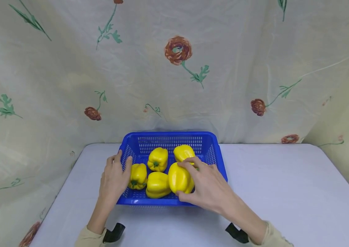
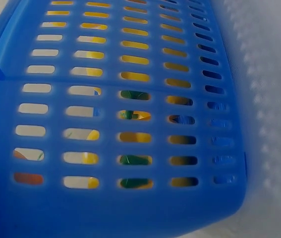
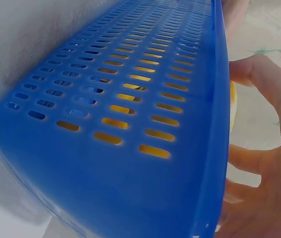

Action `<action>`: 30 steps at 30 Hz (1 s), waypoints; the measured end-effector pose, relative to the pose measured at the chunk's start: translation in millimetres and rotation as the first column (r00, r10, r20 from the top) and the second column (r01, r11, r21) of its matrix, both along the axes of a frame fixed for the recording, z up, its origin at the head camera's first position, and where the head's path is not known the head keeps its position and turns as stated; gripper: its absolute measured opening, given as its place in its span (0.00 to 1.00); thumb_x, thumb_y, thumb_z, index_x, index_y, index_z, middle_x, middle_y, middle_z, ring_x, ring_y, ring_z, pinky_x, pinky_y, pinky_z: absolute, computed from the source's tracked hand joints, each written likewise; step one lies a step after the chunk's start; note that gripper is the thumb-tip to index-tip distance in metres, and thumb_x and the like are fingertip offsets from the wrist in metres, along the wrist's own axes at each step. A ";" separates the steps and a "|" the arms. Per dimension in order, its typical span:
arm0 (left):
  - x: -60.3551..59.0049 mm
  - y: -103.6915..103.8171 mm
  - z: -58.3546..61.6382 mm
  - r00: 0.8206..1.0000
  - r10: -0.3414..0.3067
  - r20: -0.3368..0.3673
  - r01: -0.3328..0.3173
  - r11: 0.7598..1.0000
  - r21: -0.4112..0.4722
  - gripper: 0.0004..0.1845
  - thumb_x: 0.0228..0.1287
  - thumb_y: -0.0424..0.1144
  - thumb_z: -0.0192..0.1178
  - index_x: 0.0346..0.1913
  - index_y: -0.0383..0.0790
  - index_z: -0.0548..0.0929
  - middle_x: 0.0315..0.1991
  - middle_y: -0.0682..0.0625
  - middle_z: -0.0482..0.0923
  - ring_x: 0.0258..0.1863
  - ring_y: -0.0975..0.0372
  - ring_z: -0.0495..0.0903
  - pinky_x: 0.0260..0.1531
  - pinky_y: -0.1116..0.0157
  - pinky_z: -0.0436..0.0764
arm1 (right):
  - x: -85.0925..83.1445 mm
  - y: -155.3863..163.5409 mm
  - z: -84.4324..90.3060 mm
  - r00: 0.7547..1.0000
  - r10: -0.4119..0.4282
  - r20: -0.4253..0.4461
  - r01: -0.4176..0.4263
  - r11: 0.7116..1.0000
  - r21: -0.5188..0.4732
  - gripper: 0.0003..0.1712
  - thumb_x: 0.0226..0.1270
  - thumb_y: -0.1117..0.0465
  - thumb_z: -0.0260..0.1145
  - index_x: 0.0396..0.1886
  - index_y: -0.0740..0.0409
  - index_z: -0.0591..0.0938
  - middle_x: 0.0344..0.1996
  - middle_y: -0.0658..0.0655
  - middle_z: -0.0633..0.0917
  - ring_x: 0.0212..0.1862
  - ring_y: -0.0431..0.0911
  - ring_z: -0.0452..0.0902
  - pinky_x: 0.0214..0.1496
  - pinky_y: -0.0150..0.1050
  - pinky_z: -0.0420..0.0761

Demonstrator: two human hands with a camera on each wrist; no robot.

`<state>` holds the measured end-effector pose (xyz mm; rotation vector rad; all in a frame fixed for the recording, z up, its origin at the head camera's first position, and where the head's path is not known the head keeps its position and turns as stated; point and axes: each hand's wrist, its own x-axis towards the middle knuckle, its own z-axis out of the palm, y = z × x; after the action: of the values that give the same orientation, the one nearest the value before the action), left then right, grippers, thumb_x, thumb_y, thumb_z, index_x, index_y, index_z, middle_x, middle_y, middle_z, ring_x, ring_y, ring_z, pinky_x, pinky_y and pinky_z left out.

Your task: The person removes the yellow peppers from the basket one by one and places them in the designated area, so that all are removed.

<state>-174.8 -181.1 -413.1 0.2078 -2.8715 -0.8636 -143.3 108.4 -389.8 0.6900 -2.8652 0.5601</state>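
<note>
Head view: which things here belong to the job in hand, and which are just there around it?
In the job:
- right hand, holding a yellow pepper
- left hand, gripping the basket's left rim
- blue basket
- other yellow peppers inside it

Just around it:
- white table
- flower-patterned cloth behind
- black wrist pieces

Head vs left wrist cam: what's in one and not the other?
Only head: the left hand at the left rim of the blue basket, the right hand holding a yellow pepper, the beige sleeves, and the basket's inside from above, with the other peppers laid out in it.

Only left wrist: a close-up of the outside of a slotted wall, with yellow and green visible through the slots. No hand in frame.

Both: the basket, yellow of the peppers, the pale tabletop.
</note>
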 end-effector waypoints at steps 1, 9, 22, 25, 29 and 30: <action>0.1 0.0 0.2 1.000 -0.001 0.000 0.001 1.000 -0.002 0.36 0.88 0.53 0.43 0.83 0.28 0.61 0.77 0.22 0.64 0.65 0.26 0.79 0.60 0.32 0.83 | 0.1 0.5 -0.1 1.000 0.006 -0.009 -0.006 1.000 0.001 0.44 0.55 0.34 0.79 0.71 0.44 0.81 0.68 0.54 0.82 0.58 0.55 0.86 0.59 0.61 0.83; -0.2 0.1 -0.9 1.000 -0.006 0.004 0.006 1.000 -0.008 0.36 0.88 0.53 0.43 0.83 0.28 0.60 0.77 0.22 0.64 0.66 0.25 0.78 0.61 0.32 0.83 | 0.2 4.7 1.9 0.992 0.028 -0.124 -0.024 0.999 0.035 0.43 0.56 0.33 0.78 0.72 0.39 0.80 0.68 0.52 0.82 0.54 0.52 0.81 0.55 0.52 0.78; -0.6 -1.2 -2.7 1.000 -0.012 -0.024 0.011 1.000 -0.019 0.37 0.88 0.53 0.44 0.82 0.27 0.61 0.76 0.21 0.65 0.58 0.26 0.83 0.53 0.35 0.88 | -13.4 33.9 16.3 0.971 -0.048 -0.233 0.071 0.993 0.093 0.44 0.60 0.35 0.80 0.72 0.46 0.80 0.69 0.59 0.83 0.60 0.63 0.81 0.56 0.58 0.77; -0.3 -0.8 -2.9 1.000 -0.011 -0.026 0.011 1.000 -0.020 0.37 0.88 0.53 0.45 0.82 0.27 0.61 0.76 0.21 0.65 0.56 0.26 0.85 0.51 0.35 0.89 | -16.5 43.1 21.0 0.973 -0.075 -0.220 0.099 0.990 0.098 0.43 0.61 0.36 0.80 0.72 0.48 0.80 0.71 0.60 0.81 0.62 0.65 0.80 0.58 0.60 0.75; -0.7 -1.4 -4.0 1.000 -0.009 -0.024 0.008 1.000 -0.021 0.37 0.88 0.54 0.44 0.83 0.27 0.61 0.76 0.21 0.65 0.54 0.27 0.86 0.49 0.37 0.90 | -19.2 55.8 26.5 0.969 -0.109 -0.220 0.135 0.985 0.106 0.42 0.63 0.39 0.80 0.73 0.49 0.79 0.72 0.62 0.81 0.64 0.66 0.78 0.60 0.63 0.74; -0.6 -1.7 -4.0 1.000 -0.007 -0.023 0.007 1.000 -0.022 0.38 0.88 0.54 0.44 0.83 0.27 0.60 0.76 0.21 0.65 0.53 0.28 0.87 0.47 0.38 0.91 | -19.8 58.9 27.7 0.968 -0.114 -0.225 0.140 0.984 0.106 0.43 0.62 0.40 0.80 0.73 0.49 0.79 0.72 0.62 0.81 0.64 0.67 0.78 0.60 0.63 0.74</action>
<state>-175.4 -182.8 -417.1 0.1845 -2.8609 -0.8295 -163.0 167.3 -362.2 0.5413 -2.7281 0.2747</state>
